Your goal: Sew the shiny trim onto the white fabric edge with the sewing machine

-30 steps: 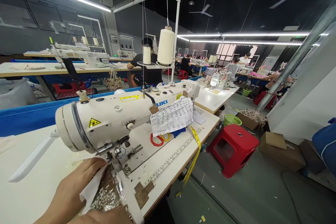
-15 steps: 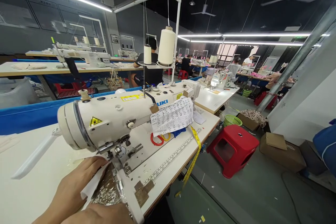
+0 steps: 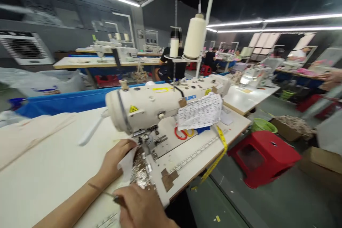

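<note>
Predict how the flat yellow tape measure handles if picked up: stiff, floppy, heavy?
The flat yellow tape measure is probably floppy: it bends over the edge of the white tabletop. Likely light, given its thin ribbon shape. It may slide off if tugged, since part dangles.

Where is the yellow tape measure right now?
In the head view, right of centre, the yellow tape measure drapes over the edge of the white sewing table, below the paper sheet and left of the red stool.

The thin object [image 3: 115, 198] at the right hand [image 3: 141, 205] is blurred, as is the writing on the paper [image 3: 201, 111].
</note>
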Action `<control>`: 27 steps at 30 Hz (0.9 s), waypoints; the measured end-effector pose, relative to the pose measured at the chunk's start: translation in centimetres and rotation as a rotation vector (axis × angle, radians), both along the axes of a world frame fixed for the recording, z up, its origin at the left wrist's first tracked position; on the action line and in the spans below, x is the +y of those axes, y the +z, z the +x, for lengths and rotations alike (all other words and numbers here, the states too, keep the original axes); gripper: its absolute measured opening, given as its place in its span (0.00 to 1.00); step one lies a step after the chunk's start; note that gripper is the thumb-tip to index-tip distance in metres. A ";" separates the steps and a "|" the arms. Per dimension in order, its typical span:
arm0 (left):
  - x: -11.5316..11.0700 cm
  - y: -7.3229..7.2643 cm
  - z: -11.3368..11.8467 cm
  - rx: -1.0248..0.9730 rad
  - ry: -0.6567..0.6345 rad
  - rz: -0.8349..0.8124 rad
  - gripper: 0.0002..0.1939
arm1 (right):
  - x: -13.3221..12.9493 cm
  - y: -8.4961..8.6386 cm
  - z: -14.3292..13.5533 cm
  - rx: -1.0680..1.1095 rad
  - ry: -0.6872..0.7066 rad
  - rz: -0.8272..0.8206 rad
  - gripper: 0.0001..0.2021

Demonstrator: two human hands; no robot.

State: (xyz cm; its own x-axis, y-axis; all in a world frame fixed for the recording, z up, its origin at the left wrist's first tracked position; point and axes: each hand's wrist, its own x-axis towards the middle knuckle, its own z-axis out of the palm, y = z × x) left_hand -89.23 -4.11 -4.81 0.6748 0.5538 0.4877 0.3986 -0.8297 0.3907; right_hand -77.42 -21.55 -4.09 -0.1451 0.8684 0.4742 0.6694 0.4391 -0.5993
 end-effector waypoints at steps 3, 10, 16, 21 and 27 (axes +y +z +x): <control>0.3 0.3 0.2 0.001 0.054 -0.101 0.15 | 0.0 -0.3 0.6 0.041 0.006 -0.008 0.17; -0.1 1.2 0.4 -0.012 0.085 -0.226 0.16 | 1.1 0.7 2.9 -0.106 -0.353 -0.087 0.15; 0.0 1.3 0.5 -0.042 0.084 -0.254 0.15 | 2.9 0.2 4.2 -0.232 -0.430 -0.049 0.14; 0.1 1.3 0.4 -0.025 0.079 -0.232 0.14 | 3.4 0.3 4.0 -0.256 -0.397 -0.090 0.13; 0.4 0.9 0.3 -0.025 0.071 -0.205 0.14 | 3.8 0.3 3.8 -0.269 -0.391 -0.124 0.13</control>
